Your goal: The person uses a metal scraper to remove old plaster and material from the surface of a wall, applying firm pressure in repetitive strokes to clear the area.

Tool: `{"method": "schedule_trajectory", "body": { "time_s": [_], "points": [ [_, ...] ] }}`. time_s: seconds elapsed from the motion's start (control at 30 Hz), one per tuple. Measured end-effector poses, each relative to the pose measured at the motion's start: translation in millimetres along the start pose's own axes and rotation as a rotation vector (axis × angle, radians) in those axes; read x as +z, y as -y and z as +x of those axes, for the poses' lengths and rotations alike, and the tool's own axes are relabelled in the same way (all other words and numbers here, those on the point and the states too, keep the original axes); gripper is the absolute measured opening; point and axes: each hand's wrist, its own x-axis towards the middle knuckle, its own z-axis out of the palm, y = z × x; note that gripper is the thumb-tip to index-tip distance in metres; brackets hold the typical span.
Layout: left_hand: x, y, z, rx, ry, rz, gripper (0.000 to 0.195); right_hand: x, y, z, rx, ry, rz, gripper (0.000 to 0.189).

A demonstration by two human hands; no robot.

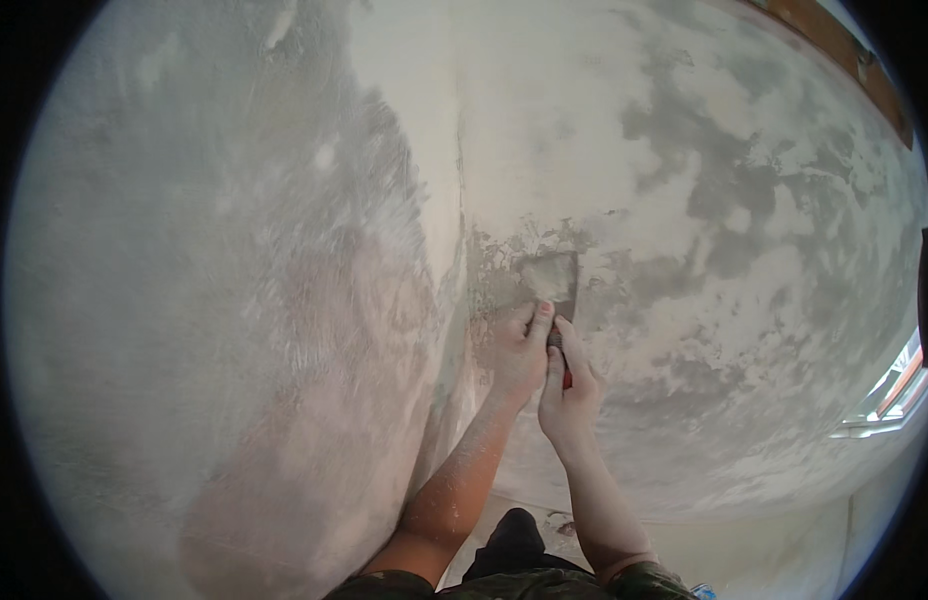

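Note:
A putty knife with a broad metal blade (569, 289) lies against the wall near the inner corner, its red and black handle (567, 378) pointing down towards me. My right hand (572, 394) is wrapped around that handle. Just left of it, my left hand (520, 356) grips the tool where the blade meets the handle, thumb extended along the blade. Pale plaster or filler (548, 276) covers much of the blade's face. Around the blade, the patchy wall surface (501, 259) is rough and partly stripped to grey. White dust coats my left forearm.
A vertical corner seam (459, 180) with a crack divides the right wall from the smeared, greyish left wall (171, 262). A window (888, 394) shows at the far right. Brown wood (839, 45) runs along the upper right edge. The floor (764, 555) lies below.

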Motion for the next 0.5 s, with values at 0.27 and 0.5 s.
{"method": "schedule_trajectory", "body": {
  "time_s": [0.27, 0.5],
  "points": [
    [-6.5, -35.6, 42.5, -0.197, -0.075, -0.296, 0.042, 0.4, 41.9, 61.9, 0.203, 0.280, -0.078, 0.042],
    [-2.4, 3.9, 15.3, -0.119, -0.103, -0.270, 0.042, -12.3, 32.2, 28.3, 0.109, 0.233, 0.076, 0.041]
  ]
}}
